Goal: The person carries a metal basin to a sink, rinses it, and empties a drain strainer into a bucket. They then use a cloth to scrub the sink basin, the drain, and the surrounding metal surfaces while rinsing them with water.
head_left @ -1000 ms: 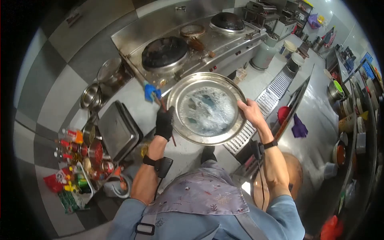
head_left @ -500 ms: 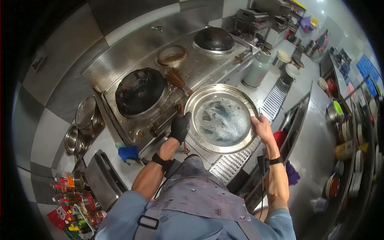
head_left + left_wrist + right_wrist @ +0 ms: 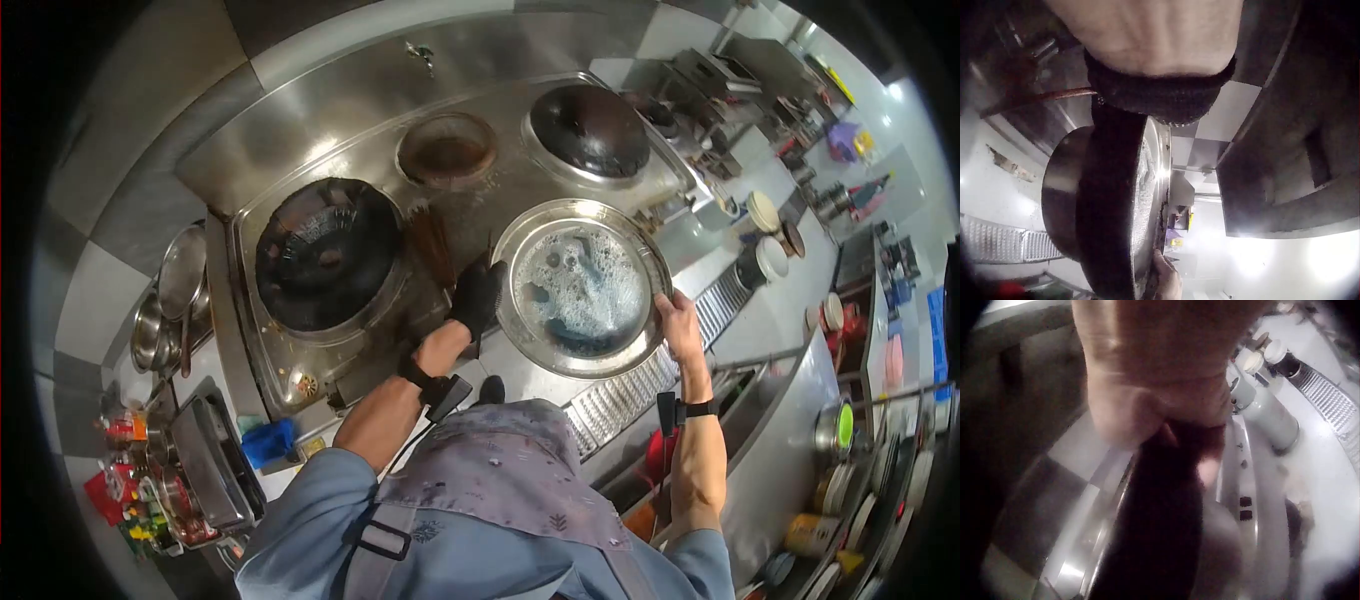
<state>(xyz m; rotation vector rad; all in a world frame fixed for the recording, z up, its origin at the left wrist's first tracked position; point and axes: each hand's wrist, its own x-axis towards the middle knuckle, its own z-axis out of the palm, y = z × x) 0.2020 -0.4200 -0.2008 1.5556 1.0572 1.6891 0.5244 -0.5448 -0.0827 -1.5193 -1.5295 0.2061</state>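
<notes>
A round metal basin (image 3: 522, 322) with a wide rim holds cloudy, foamy water (image 3: 585, 290), in front of the stove. The left hand (image 3: 476, 298), in a black glove, grips its left rim; a thin stick shows beside that hand. At the right rim the bare right hand (image 3: 681, 325) pinches the edge, thumb on top. In the left wrist view the basin (image 3: 1063, 194) is seen side-on, with the gloved left hand (image 3: 1147, 100) at its near edge. The right wrist view shows the right hand (image 3: 1154, 412) over the dark side of the basin, its fingers mostly hidden.
On the stove (image 3: 500, 215) are a black wok (image 3: 325, 255), a bamboo brush (image 3: 430, 245), a round pot opening (image 3: 446, 148) and a dark domed wok (image 3: 590, 130). Metal trays (image 3: 212, 460) and a blue cloth (image 3: 268, 444) are at left. A floor grate (image 3: 625, 400) runs below the basin.
Both hands have carried the basin to the right and closer to the stove. The view has shifted, so the black wok and the stove top appear larger and nearer.
</notes>
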